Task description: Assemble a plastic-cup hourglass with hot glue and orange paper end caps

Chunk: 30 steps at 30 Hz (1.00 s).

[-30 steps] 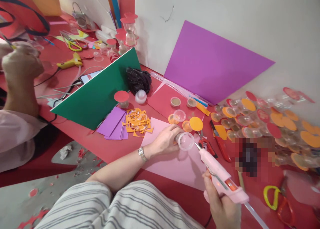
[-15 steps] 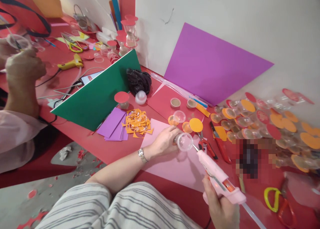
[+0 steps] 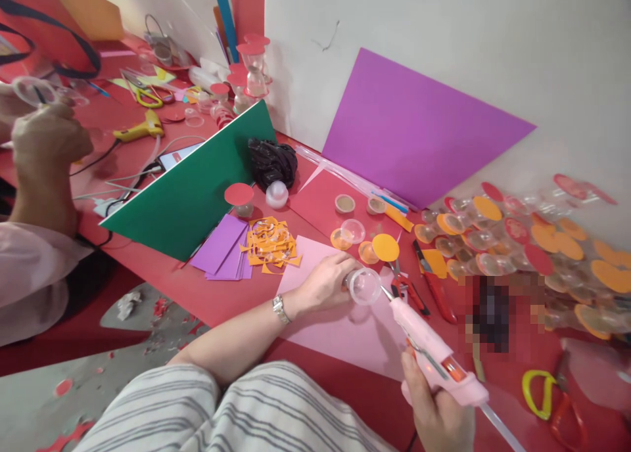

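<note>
My left hand point(image 3: 331, 282) is closed on a clear plastic cup point(image 3: 365, 286) whose round rim faces me, held above a pink sheet point(image 3: 315, 327). In my right hand point(image 3: 436, 399) is a pink hot glue gun point(image 3: 428, 347), with a clear glue stick point(image 3: 500, 426) sticking out of its back. The gun's metal nozzle touches or almost touches the right side of the cup's rim. Beyond the cup lie a clear lid point(image 3: 353, 231) and a cup topped with an orange disc point(image 3: 385, 248).
Orange paper scraps point(image 3: 271, 242) and purple cards point(image 3: 221, 245) lie left, before an upright green board point(image 3: 197, 189). A red cutter point(image 3: 438, 288), scissors point(image 3: 539, 393) and many disc-topped cups point(image 3: 493, 242) are at right. A co-worker's hand point(image 3: 49, 133) holds a cup at far left.
The cup in my left hand and the glue gun have shifted very slightly; the nozzle stays at the rim. The co-worker's hands have moved a little.
</note>
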Each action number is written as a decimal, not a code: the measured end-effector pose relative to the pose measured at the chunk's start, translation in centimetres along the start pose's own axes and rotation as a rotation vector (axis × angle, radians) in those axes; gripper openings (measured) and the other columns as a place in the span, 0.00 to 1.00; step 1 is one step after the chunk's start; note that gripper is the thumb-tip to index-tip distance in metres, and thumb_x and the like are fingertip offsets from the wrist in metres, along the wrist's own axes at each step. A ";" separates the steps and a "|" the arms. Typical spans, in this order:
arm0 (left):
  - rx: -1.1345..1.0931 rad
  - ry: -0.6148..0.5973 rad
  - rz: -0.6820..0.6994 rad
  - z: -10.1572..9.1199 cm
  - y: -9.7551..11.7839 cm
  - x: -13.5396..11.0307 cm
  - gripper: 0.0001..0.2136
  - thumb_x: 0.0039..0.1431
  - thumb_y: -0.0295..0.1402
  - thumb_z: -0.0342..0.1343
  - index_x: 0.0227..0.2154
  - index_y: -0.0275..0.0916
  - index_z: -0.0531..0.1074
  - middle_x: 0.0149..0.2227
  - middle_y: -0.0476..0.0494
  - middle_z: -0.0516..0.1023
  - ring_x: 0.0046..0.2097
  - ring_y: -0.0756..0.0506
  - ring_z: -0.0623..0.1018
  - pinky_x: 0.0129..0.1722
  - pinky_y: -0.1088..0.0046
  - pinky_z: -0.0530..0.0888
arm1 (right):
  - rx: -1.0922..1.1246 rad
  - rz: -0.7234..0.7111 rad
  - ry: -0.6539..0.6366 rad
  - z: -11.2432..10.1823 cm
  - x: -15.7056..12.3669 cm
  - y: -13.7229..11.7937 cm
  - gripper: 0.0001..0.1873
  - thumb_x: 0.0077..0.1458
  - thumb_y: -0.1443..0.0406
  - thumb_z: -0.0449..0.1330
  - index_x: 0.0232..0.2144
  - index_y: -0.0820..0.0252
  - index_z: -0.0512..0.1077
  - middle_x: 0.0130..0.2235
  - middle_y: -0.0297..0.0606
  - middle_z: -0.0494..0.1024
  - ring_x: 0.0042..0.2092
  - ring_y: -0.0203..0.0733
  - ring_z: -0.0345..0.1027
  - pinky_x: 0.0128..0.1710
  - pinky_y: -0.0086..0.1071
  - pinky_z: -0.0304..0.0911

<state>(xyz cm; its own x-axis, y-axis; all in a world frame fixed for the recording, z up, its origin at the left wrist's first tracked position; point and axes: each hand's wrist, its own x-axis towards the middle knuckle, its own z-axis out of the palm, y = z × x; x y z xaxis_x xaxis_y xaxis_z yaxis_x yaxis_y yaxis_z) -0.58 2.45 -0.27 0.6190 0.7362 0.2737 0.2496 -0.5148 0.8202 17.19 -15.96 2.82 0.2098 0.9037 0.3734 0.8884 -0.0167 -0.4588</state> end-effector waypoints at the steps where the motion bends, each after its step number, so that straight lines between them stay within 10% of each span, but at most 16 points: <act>1: -0.001 -0.003 0.008 0.0 0.0 0.0 0.09 0.53 0.30 0.60 0.37 0.37 0.69 0.40 0.41 0.74 0.41 0.43 0.75 0.42 0.68 0.74 | -0.040 -0.015 0.011 0.0 -0.1 0.1 0.25 0.64 0.54 0.55 0.22 0.59 0.80 0.13 0.34 0.65 0.16 0.35 0.59 0.19 0.30 0.56; 30: 0.241 -0.136 0.079 0.4 0.2 -0.4 0.13 0.57 0.28 0.56 0.46 0.37 0.71 0.47 0.39 0.76 0.46 0.42 0.75 0.47 0.67 0.70 | 0.136 -0.085 0.045 0.6 1.3 -1.9 0.20 0.65 0.53 0.53 0.36 0.62 0.77 0.27 0.43 0.77 0.29 0.44 0.75 0.32 0.32 0.73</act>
<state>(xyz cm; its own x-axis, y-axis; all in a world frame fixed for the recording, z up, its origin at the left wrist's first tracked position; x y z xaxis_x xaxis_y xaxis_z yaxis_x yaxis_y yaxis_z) -0.45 1.91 -0.45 0.7336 0.6324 0.2488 0.3567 -0.6699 0.6512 15.51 -14.45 3.71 0.1568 0.8792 0.4500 0.8408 0.1202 -0.5278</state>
